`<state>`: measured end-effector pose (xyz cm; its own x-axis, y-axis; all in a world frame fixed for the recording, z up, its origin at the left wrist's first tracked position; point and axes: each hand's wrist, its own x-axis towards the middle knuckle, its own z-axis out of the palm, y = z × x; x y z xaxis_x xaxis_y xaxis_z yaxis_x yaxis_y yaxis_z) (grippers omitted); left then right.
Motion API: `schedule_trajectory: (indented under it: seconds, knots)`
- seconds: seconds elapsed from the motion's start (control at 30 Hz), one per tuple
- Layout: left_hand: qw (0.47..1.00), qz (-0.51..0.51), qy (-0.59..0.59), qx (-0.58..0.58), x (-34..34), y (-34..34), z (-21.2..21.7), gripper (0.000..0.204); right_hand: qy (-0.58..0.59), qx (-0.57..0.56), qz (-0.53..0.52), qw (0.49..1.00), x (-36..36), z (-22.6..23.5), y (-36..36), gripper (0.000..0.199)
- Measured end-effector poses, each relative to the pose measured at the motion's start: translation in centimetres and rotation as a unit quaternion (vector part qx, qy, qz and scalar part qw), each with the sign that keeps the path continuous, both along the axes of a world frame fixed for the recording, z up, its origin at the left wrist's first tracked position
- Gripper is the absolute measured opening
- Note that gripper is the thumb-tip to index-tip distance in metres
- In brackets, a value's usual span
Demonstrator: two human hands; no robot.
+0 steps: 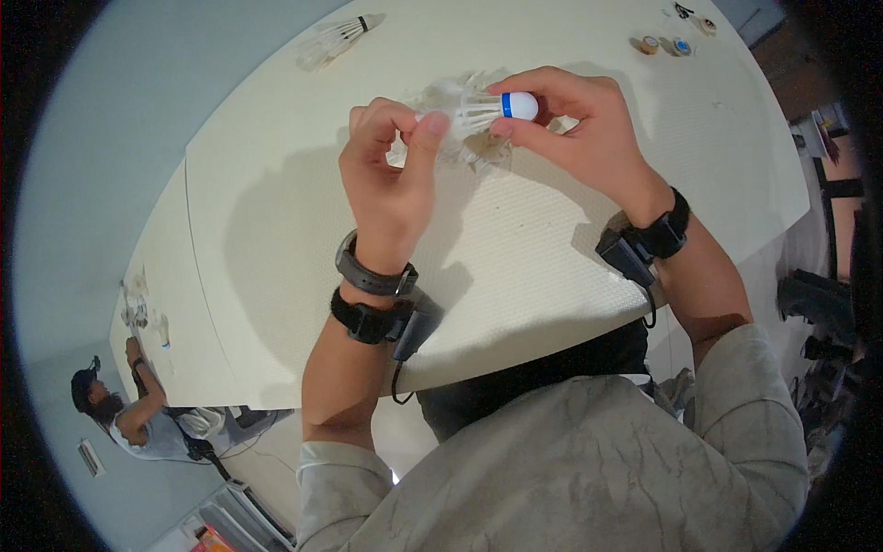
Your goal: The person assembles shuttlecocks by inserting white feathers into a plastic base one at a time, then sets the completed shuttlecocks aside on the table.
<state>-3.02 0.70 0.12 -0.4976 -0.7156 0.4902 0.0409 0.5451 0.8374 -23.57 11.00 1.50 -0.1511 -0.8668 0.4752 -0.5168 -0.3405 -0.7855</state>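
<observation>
Between my two hands a shuttlecock (479, 112) lies sideways above the table, its white cork with a blue band pointing right. My left hand (394, 152) pinches the feathered skirt end between thumb and fingers. Thumb and fingers of my right hand (570, 118) close around the cork end, near the blue band. Beneath and behind the shuttlecock is a pile of loose white feathers (487, 158), partly covered by my hands and the shuttlecock.
The white table (303, 276) curves around me. More shuttlecocks (336, 41) lie at the far left. Tape rolls (650, 44) and a small dark tool (682, 11) sit at the far right. Another person (138, 414) works at the table's left end.
</observation>
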Motion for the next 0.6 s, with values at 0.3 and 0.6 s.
schedule_trajectory:
  seconds: [0.3,0.6]
  knots:
    - [0.995,0.041,0.073,0.059,1.8,-2.9,-0.1,0.008,-0.16,0.029,-0.013,0.987,-2.3,0.2,-0.1,0.031]
    - [0.985,0.101,-0.025,-0.14,-0.4,-2.2,-1.5,0.004,-0.126,0.037,-0.02,0.991,-2.1,0.5,-0.1,0.032]
